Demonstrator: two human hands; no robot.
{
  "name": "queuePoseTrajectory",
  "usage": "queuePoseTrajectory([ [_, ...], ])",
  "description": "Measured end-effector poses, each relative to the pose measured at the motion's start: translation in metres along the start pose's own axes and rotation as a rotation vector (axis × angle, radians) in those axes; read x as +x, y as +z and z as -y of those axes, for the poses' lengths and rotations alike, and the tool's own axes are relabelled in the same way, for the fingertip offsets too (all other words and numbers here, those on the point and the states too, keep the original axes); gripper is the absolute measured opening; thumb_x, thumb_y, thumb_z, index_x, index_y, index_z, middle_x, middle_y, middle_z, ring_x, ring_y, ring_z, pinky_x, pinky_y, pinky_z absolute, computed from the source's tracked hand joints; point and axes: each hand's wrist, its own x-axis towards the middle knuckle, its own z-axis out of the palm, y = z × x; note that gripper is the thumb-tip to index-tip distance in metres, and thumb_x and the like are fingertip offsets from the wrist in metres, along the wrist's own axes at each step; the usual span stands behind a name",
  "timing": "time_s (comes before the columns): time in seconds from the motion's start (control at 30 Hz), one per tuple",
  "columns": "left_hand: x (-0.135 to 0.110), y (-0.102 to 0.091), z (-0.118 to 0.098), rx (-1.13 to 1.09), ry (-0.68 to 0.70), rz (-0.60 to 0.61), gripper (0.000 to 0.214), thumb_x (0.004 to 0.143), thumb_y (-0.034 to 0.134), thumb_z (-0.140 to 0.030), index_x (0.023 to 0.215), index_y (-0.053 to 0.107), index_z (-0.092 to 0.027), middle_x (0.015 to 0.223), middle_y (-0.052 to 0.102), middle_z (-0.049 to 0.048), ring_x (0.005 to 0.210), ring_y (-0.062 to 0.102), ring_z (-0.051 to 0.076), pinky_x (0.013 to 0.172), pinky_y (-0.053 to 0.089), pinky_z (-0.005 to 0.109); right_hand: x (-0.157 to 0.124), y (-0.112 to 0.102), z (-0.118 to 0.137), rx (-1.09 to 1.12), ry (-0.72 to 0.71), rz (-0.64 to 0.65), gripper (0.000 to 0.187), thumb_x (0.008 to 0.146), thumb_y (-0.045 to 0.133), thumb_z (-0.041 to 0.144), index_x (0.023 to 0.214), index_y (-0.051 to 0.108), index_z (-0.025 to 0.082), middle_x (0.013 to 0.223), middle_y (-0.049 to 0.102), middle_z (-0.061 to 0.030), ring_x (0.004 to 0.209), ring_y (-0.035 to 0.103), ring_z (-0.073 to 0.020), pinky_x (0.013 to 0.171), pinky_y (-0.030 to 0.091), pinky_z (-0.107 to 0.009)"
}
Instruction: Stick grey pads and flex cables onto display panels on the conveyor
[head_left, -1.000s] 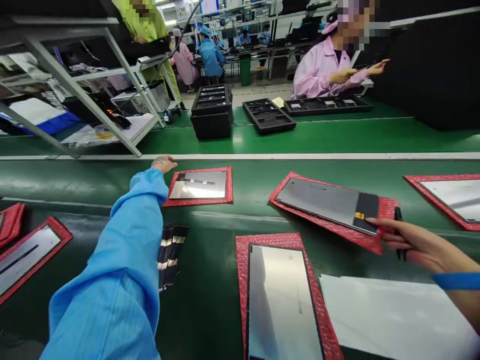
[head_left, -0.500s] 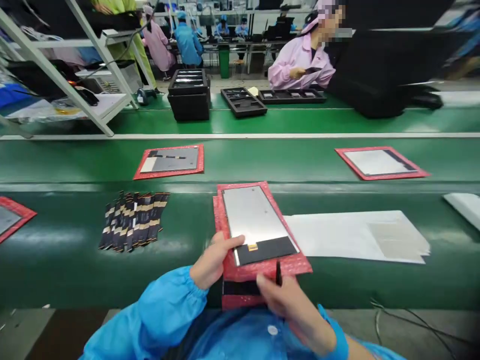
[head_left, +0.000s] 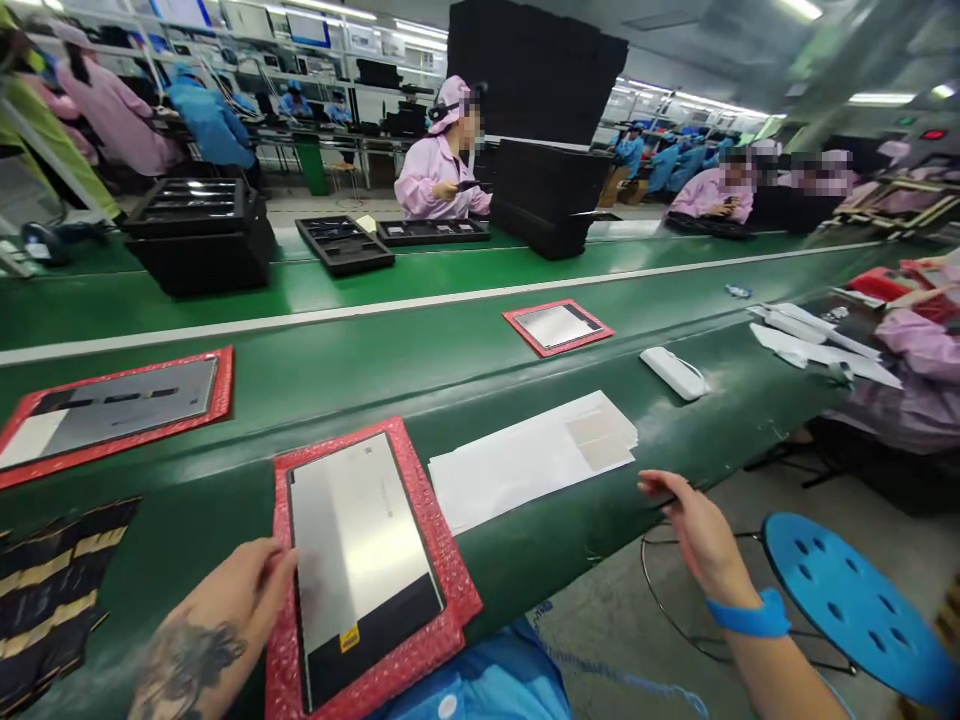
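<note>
A grey display panel lies on a red bubble-wrap sleeve at the near edge of the green belt. My left hand rests flat against the sleeve's left edge, fingers stretched out. Off the belt's edge to the right, my right hand hangs in the air above the floor. Its fingers are curled round a thin dark stick. A stack of white sheets lies just right of the panel.
Two more panels on red sleeves lie farther along the belt. Black and gold strips are at the left. A white device, black trays, a blue stool and seated workers surround the belt.
The view has swung to the right. My right hand has left the panel and moved out past the belt's edge. The left hand has slid along the sleeve's left side.
</note>
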Motion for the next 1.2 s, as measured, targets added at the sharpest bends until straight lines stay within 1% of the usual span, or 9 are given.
queuePoseTrajectory([
  [0.17,0.037,0.074,-0.092,-0.011,0.427,0.376,0.028,0.087,0.056,-0.048,0.095,0.074,-0.029,0.107,0.072,0.0108,0.104,0.063,0.035,0.093,0.050,0.045,0.021,0.035,0.013,-0.207,-0.284,0.279,0.037,0.084,0.056,0.058,0.093,0.071,0.025,0.109,0.070,-0.0100,0.103,0.066,-0.0311,0.089,0.055,-0.047],
  [0.3,0.080,0.127,-0.128,0.155,0.416,0.471,0.038,0.069,0.081,-0.036,0.099,0.064,-0.021,0.112,0.065,0.0126,0.117,0.054,0.039,0.104,0.039,0.051,0.046,0.079,0.041,-0.394,-0.474,0.593,0.040,0.079,0.071,0.038,0.117,0.070,0.025,0.132,0.062,-0.0100,0.104,0.068,-0.0301,0.090,0.056,-0.045],
  [0.4,0.102,0.139,-0.130,0.126,0.363,0.472,0.045,0.051,0.090,-0.022,0.084,0.059,-0.020,0.099,0.065,0.0095,0.110,0.057,0.039,0.098,0.041,0.051,0.062,0.112,0.066,-0.509,-0.588,0.774,0.057,0.072,0.080,0.031,0.127,0.066,0.024,0.131,0.062,-0.0103,0.103,0.069,-0.0290,0.089,0.056,-0.040],
  [0.53,0.110,0.137,-0.127,-0.001,0.307,0.449,0.031,0.055,0.085,-0.016,0.072,0.060,-0.021,0.081,0.064,0.0038,0.100,0.061,0.034,0.089,0.045,0.041,0.070,0.154,0.097,-0.580,-0.706,0.950,0.068,0.064,0.090,0.029,0.127,0.066,0.024,0.121,0.065,-0.0080,0.099,0.069,-0.0275,0.084,0.055,-0.033],
  [0.67,0.116,0.127,-0.135,-0.196,0.265,0.431,0.016,0.069,0.078,-0.031,0.070,0.066,-0.020,0.074,0.064,0.0035,0.090,0.065,0.030,0.082,0.047,0.037,0.077,0.165,0.122,-0.576,-0.735,0.990,0.031,0.064,0.087,0.021,0.092,0.074,0.021,0.099,0.068,-0.0056,0.084,0.068,-0.0237,0.072,0.051,-0.028],
  [0.8,0.123,0.117,-0.153,-0.583,0.207,0.407,0.052,0.084,0.062,-0.058,0.119,0.068,-0.019,0.111,0.072,0.0092,0.101,0.067,0.027,0.087,0.050,0.036,0.098,0.121,0.149,-0.485,-0.724,0.914,0.018,0.077,0.075,0.024,0.065,0.063,0.020,0.081,0.063,-0.0019,0.073,0.060,-0.0179,0.067,0.044,-0.028],
  [0.93,0.112,0.122,-0.175,-1.173,0.049,0.643,0.100,0.062,0.080,-0.072,0.143,0.052,-0.022,0.139,0.062,0.0153,0.132,0.054,0.033,0.110,0.039,0.043,0.118,0.067,0.158,-0.132,-0.419,0.597,0.040,0.086,0.066,0.049,0.061,0.053,0.021,0.063,0.050,0.0020,0.060,0.049,-0.0135,0.058,0.038,-0.027],
  [1.03,0.095,0.131,-0.184,-1.066,0.012,0.954,0.096,0.058,0.088,-0.062,0.140,0.057,-0.022,0.129,0.068,0.0148,0.128,0.057,0.035,0.108,0.040,0.044,0.114,0.055,0.131,0.238,-0.033,0.248,0.049,0.063,0.084,0.055,0.057,0.049,0.021,0.056,0.045,0.0047,0.053,0.041,-0.0106,0.050,0.034,-0.026],
  [1.2,0.087,0.144,-0.175,-0.628,-0.074,1.092,0.074,0.063,0.086,-0.031,0.132,0.060,-0.017,0.083,0.072,0.0036,0.078,0.068,0.021,0.075,0.053,0.032,0.074,0.072,0.052,0.368,0.118,-0.120,0.067,0.048,0.078,0.078,0.063,0.043,0.023,0.059,0.047,0.0046,0.056,0.044,-0.0123,0.047,0.038,-0.026],
])
